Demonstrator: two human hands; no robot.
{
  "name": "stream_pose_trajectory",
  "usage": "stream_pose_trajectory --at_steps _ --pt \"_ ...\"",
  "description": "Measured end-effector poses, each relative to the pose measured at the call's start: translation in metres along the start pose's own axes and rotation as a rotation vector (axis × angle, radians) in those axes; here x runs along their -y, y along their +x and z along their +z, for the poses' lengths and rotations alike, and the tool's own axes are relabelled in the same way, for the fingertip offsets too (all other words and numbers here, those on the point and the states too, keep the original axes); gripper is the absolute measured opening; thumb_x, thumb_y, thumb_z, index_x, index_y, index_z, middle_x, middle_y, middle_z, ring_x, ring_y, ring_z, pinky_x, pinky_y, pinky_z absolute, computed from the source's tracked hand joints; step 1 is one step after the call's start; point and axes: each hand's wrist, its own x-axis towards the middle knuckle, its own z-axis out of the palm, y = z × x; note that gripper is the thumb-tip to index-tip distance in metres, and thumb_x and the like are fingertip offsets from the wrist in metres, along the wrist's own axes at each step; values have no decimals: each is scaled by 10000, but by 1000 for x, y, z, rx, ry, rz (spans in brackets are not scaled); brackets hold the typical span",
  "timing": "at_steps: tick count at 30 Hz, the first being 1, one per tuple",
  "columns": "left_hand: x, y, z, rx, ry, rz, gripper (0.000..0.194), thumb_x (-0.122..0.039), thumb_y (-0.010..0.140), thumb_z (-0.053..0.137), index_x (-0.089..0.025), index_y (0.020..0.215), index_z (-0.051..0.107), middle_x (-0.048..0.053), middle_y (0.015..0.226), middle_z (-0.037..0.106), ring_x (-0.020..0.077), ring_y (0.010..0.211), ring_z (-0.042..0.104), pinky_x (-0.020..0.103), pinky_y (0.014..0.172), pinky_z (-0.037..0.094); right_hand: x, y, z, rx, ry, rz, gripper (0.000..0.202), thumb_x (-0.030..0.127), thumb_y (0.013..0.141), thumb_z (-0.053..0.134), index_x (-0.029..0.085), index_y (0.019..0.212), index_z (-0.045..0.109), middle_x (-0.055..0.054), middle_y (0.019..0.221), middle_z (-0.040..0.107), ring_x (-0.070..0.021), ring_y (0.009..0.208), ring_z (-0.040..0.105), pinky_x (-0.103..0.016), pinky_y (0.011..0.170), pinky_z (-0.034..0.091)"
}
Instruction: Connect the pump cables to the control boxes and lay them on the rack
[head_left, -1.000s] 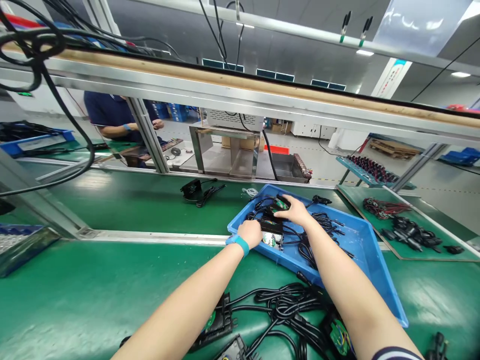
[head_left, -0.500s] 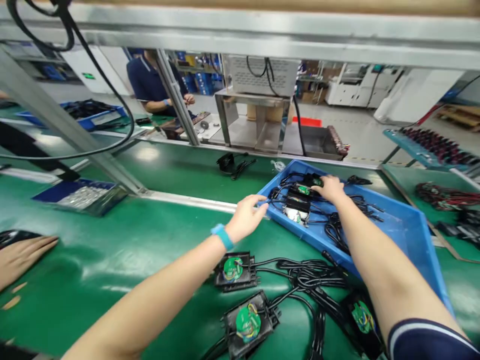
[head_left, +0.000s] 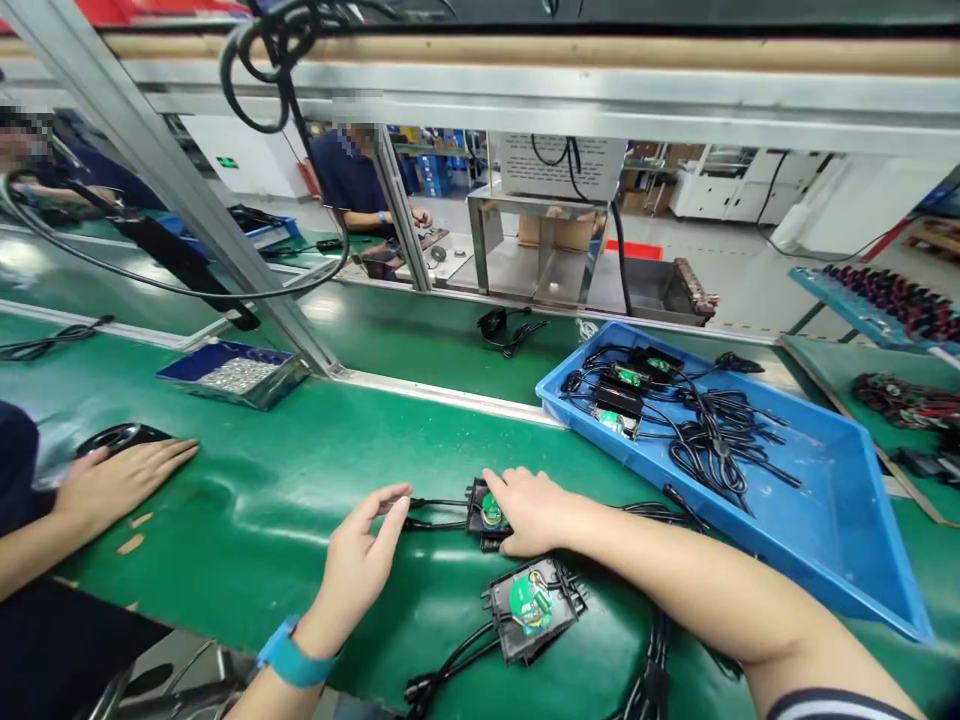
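My right hand [head_left: 538,508] grips the right side of a small black plastic housing [head_left: 475,518] with a round green circuit board inside, partly covering it. Two black cables [head_left: 442,524] run left from this housing towards my left hand [head_left: 364,555]. That hand wears a turquoise wristband and is open, thumb and fingers apart near the cable ends; whether it touches them I cannot tell. Closer to me on the green bench lies a second open housing [head_left: 532,610], its board and coloured wires showing. Bundled black cables [head_left: 651,665] lie right of it.
A blue tray [head_left: 832,500] with several housings and coiled cables sits at the right. On the left, a co-worker's hand [head_left: 124,487] rests on the bench. A box of small metal parts [head_left: 238,372] stands by the slanted metal post [head_left: 217,240]. Another black cabled piece [head_left: 496,322] lies behind the rail.
My right hand has left the blue tray and come down to the nearer housing on the bench. My left hand has drawn back from the tray's edge. The view has shifted.
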Motion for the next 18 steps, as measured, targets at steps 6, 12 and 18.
stream_pose_trajectory --at_steps 6,12,18 --pt "6 91 20 199 25 41 621 -691 800 523 -170 1114 650 129 1100 731 287 1022 682 436 953 540 5 -4 13 -92 -88 61 1004 335 583 873 137 1445 400 -193 1213 587 -366 1103 559 -504 834 546" --pt "-56 250 117 193 374 258 586 -456 863 510 -133 1346 589 204 1383 544 342 1318 500 477 1124 405 4 -25 -5 -260 102 57 919 399 609 855 156 1399 453 -167 1191 598 -352 1101 561 -493 858 553" --pt "-104 347 214 204 355 196 468 -433 804 655 -208 1211 708 209 1584 300 509 1372 368 648 1057 389 -38 -119 -56 -873 724 340 940 525 686 819 221 1474 405 -130 1360 563 -304 1193 572 -462 1017 498"
